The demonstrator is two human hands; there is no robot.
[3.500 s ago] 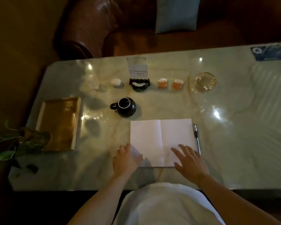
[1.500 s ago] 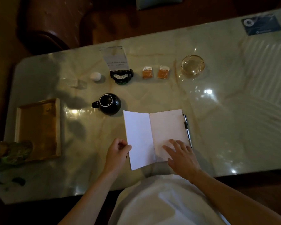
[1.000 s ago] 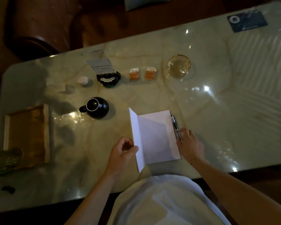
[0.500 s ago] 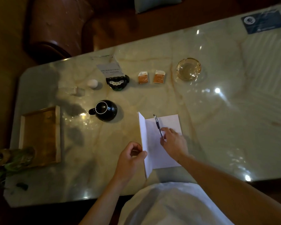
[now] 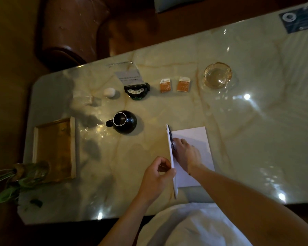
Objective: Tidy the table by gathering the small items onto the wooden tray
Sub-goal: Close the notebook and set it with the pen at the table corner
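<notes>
A white notebook (image 5: pixel 196 139) lies near the table's front edge with its left cover raised almost upright. My left hand (image 5: pixel 156 176) pinches that cover at its lower edge. My right hand (image 5: pixel 186 153) rests on the open page and holds a dark pen (image 5: pixel 169 130) against the inner fold. The wooden tray (image 5: pixel 54 150) sits at the left with nothing in it. Two orange packets (image 5: pixel 175 85), a white egg-shaped item (image 5: pixel 109 92), a small clear block (image 5: pixel 86 100) and a black holder with a card (image 5: pixel 136 89) lie along the far side.
A black cup (image 5: pixel 124 121) stands between the tray and the notebook. A glass ashtray (image 5: pixel 217 75) sits at the back right. A vase with green leaves (image 5: pixel 21 173) overlaps the tray's near corner. A brown leather chair (image 5: pixel 69 29) stands beyond the marble table (image 5: pixel 256 130).
My left hand lifted the notebook's left cover from flat to nearly upright. My right hand picked the pen up from the notebook's right side and carried it onto the page, to the fold.
</notes>
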